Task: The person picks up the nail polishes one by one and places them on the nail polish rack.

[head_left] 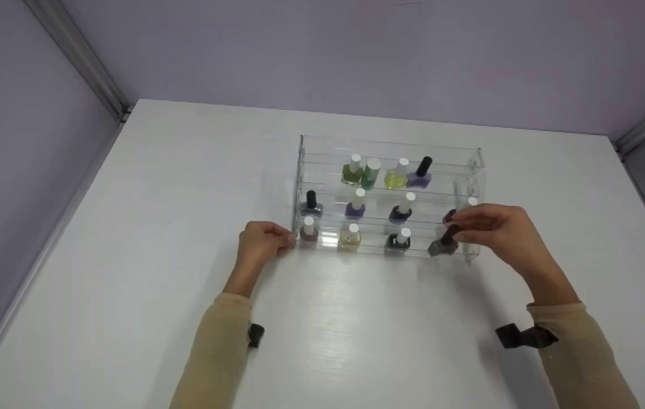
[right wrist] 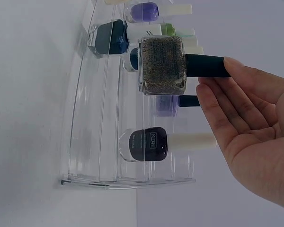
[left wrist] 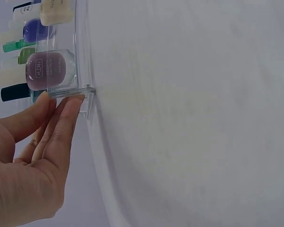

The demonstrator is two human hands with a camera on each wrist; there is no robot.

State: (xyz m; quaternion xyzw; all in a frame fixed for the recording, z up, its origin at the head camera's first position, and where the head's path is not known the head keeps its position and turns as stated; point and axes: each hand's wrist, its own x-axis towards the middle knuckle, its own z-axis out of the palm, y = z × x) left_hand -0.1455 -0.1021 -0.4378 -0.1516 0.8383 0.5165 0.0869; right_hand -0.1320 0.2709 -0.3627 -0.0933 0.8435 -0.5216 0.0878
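A clear stepped display rack (head_left: pixel 328 147) holds nail polish bottles in rows. My right hand (head_left: pixel 495 230) pinches the black cap of a glittery nail polish bottle (right wrist: pixel 162 65) between thumb and fingers. That bottle hangs in front of the rack's right part, tilted in the head view. Behind it a dark nail polish bottle with a white cap (right wrist: pixel 149 144) stands on a step, partly covered by my right hand in the head view. At the rack's lower left corner my left hand (head_left: pixel 262 244) pinches the side panel (left wrist: pixel 73 92), close beside a mauve nail polish bottle (left wrist: pixel 49 70).
On the top step stand green bottles, a yellow bottle (head_left: pixel 395 179) and a lilac bottle (head_left: pixel 419 180). A cream bottle (head_left: pixel 349 238) and a black bottle (head_left: pixel 398 241) are in the front row. The white table (head_left: pixel 322 324) meets a pale wall (head_left: pixel 328 62) behind the rack.
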